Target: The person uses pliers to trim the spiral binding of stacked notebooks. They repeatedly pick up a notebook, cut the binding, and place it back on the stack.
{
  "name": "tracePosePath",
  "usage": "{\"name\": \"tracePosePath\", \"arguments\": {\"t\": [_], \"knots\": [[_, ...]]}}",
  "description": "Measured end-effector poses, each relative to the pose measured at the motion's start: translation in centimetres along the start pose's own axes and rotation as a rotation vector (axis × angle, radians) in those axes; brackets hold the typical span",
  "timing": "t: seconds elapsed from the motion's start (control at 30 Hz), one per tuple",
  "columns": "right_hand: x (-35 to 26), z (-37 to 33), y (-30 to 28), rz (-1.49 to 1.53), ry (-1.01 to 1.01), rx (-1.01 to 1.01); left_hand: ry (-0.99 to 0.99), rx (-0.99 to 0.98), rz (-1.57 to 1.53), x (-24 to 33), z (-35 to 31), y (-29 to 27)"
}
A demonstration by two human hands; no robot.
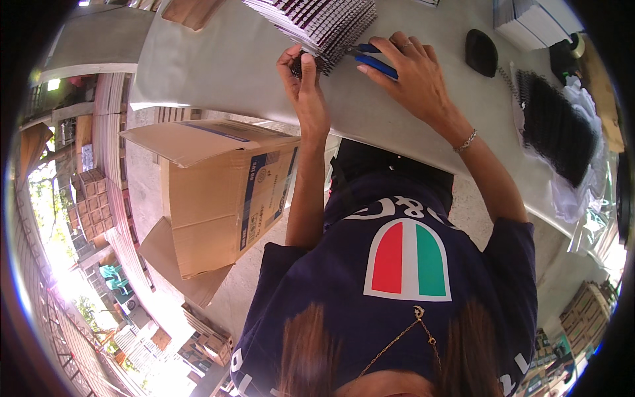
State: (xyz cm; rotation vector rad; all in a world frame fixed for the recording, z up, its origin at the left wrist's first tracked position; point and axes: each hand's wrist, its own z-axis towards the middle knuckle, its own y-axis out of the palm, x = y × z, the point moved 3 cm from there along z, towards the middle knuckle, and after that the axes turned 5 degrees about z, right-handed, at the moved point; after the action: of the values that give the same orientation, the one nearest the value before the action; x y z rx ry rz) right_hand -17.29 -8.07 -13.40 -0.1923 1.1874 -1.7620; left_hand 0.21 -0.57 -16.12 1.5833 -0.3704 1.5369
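A stack of spiral-bound notebooks (pixel 311 23) with black coils lies at the table's near side. At the stack's near corner, my left hand (pixel 307 89) is closed, with thumb and fingers pinching the end of a black binding coil (pixel 305 61). My right hand (pixel 423 83) grips blue-handled pliers (pixel 378 66), with the handles spread somewhat apart. Their jaws point left and meet the coils along the stack's edge; whether they touch a wire is too small to tell.
The grey table (pixel 423 132) carries a black rounded object (pixel 481 53), a bundle of loose black coils (pixel 559 126) on clear plastic, and a white paper stack (pixel 536 23) at right. An open cardboard box (pixel 205 205) stands left of me, below the table edge.
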Motion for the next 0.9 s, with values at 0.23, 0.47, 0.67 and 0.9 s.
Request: {"name": "tracePosePath", "arguments": {"t": [0.23, 0.47, 0.67, 0.9], "knots": [[0.0, 0.3, 1.3, -0.002, -0.038, 0.010, 0.030, -0.090, 0.242, -0.5, -0.2, -0.5], [-0.5, 0.8, 1.6, -0.023, -0.060, -0.003, 0.013, -0.061, 0.223, -1.0, -0.2, -0.9], [-0.3, 0.6, 1.8, -0.048, -0.086, 0.049, 0.034, -0.065, 0.247, -1.1, -0.1, -0.6], [-0.4, 1.0, 1.4, -0.016, -0.074, 0.017, 0.042, -0.047, 0.221, -0.6, -0.3, -0.3]]}}
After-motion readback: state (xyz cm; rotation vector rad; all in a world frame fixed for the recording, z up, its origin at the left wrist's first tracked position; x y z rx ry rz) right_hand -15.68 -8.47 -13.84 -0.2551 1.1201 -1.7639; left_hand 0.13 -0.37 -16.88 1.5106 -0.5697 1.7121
